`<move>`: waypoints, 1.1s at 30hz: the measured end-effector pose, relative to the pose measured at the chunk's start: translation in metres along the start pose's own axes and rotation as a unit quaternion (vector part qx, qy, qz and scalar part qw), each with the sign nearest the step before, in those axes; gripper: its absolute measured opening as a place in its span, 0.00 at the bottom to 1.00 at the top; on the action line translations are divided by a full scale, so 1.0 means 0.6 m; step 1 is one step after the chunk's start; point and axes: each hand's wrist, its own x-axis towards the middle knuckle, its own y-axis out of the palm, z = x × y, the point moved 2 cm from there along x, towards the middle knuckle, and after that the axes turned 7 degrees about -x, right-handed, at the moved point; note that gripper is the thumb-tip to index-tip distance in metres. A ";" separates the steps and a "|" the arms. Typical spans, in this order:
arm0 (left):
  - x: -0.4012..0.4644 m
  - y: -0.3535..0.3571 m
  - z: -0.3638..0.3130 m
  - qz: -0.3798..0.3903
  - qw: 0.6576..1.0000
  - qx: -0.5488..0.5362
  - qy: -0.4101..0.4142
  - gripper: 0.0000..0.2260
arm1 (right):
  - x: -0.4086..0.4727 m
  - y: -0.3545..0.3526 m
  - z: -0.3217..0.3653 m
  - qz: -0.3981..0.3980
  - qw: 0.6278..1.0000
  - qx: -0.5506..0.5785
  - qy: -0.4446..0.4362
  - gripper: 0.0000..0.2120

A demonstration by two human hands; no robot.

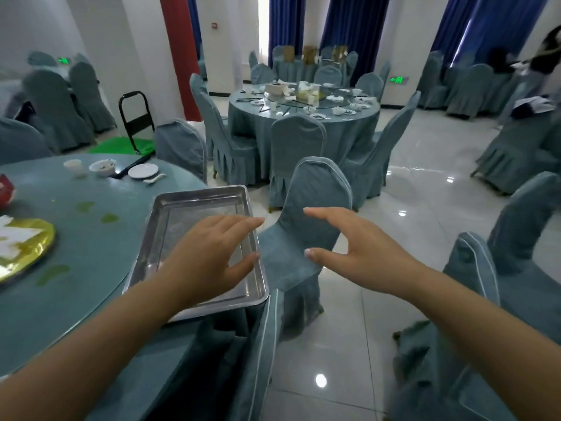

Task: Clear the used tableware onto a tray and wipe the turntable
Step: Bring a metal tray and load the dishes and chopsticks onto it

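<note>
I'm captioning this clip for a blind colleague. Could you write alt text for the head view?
Two open hands, left and right, reach forward over an empty metal tray on the edge of a round table and a covered chair. A cup, bowl, plate and spoon sit farther back on the table.
</note>
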 end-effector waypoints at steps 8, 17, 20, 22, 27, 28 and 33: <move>0.176 0.072 -0.072 -0.025 0.999 0.040 0.019 0.24 | 0.012 -0.095 -0.176 -0.023 0.998 -0.049 0.023 0.29; 0.366 0.221 -0.094 -0.022 0.998 0.002 -0.052 0.26 | 0.093 -0.163 -0.407 0.004 0.996 -0.058 0.068 0.29; 0.429 0.248 -0.087 -0.003 0.998 0.006 -0.061 0.28 | 0.128 -0.173 -0.463 0.011 0.996 -0.047 0.074 0.29; 0.472 0.264 -0.080 0.003 0.998 0.007 -0.061 0.28 | 0.154 -0.179 -0.496 0.014 0.997 -0.039 0.072 0.29; 0.578 0.327 -0.045 0.008 0.998 -0.024 -0.060 0.26 | 0.240 -0.178 -0.579 0.023 0.997 -0.033 0.062 0.28; 0.598 0.344 -0.037 0.010 0.997 -0.033 -0.064 0.26 | 0.261 -0.175 -0.598 0.024 0.997 -0.033 0.062 0.29; 0.717 0.422 0.024 0.035 0.996 -0.049 -0.058 0.27 | 0.388 -0.161 -0.695 0.042 0.995 -0.050 0.070 0.30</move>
